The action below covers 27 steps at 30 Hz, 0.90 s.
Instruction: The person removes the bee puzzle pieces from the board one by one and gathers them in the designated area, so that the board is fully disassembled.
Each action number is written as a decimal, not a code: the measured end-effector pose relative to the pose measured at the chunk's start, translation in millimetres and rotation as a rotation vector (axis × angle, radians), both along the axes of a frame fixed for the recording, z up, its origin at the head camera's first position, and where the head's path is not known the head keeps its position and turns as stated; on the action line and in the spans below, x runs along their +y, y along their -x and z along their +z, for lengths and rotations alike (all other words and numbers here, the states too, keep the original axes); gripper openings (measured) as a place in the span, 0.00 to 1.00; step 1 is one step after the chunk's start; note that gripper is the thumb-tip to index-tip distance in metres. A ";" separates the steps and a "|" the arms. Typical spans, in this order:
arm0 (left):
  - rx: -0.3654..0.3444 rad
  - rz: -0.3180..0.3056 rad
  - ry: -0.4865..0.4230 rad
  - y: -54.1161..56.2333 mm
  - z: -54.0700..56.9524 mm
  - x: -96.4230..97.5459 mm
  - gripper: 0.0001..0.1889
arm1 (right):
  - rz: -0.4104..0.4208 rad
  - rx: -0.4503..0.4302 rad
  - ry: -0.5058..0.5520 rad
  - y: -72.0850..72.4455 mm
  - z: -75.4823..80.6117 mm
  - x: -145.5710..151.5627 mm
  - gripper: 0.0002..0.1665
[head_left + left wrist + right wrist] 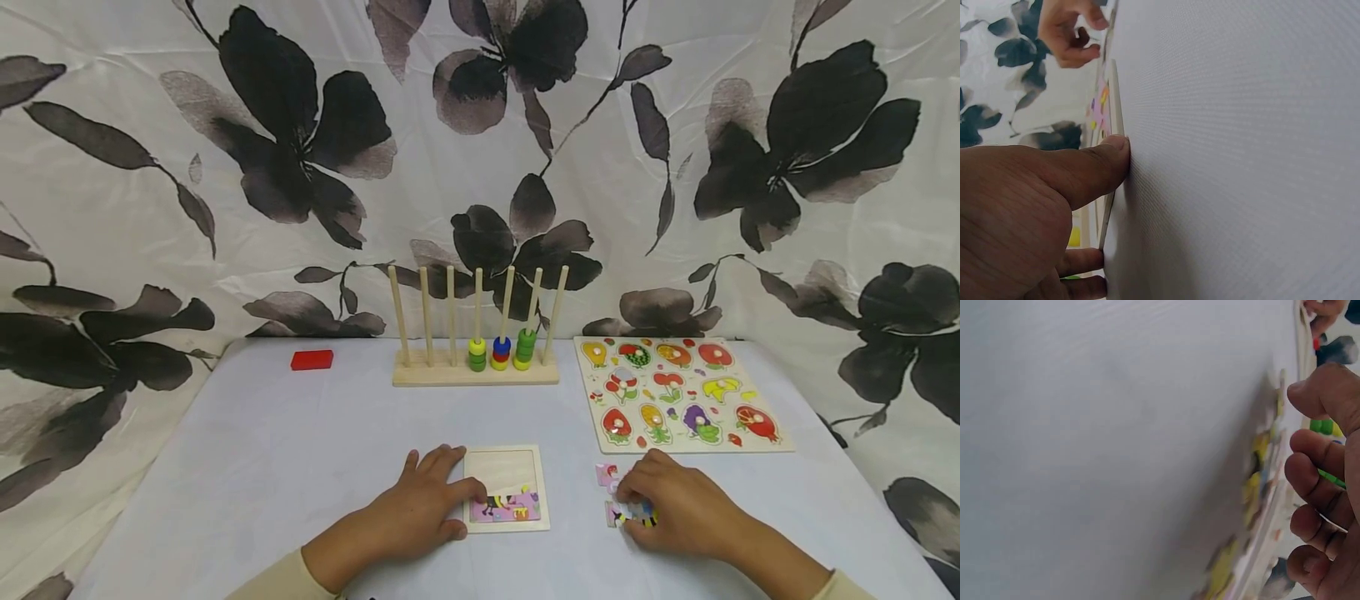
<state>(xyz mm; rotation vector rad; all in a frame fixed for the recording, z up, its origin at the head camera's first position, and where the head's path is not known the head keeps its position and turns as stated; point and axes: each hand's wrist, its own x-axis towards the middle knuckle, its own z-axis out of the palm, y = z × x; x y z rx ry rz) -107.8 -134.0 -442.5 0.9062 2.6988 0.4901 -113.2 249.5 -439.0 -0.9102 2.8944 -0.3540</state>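
Note:
My left hand point(416, 500) rests at the left side of a small wooden puzzle tray point(544, 492). Its index finger reaches over the frame, and in the left wrist view the thumb point(1100, 169) touches the tray's edge. Pink puzzle pieces point(517, 507) with a bee picture fill the tray's lower part; bare wood shows above them. My right hand point(682, 504) hovers low over loose puzzle pieces point(614, 515), partly covering them. In the right wrist view its fingers point(1310, 478) are loosely curled, apart from the thumb, with nothing between them.
Behind the tray stands a wooden peg stand point(472, 379) with coloured rings on three pegs. A fruit puzzle board point(588, 408) lies beyond my right hand. A red block point(312, 360) sits at the back left. Floral cloth point(480, 150) hangs behind the table.

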 end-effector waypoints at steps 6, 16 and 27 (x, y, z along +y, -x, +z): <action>-0.004 0.000 0.002 -0.2 1.1 0.2 0.19 | -0.010 0.034 0.085 1.2 3.9 -23.1 0.17; -0.023 -0.013 0.044 0.1 3.5 2.7 0.23 | 0.063 0.022 0.127 2.3 0.0 -75.4 0.24; -0.049 -0.054 0.082 0.6 7.3 4.3 0.26 | 0.036 -0.043 0.089 5.9 -8.6 -93.8 0.23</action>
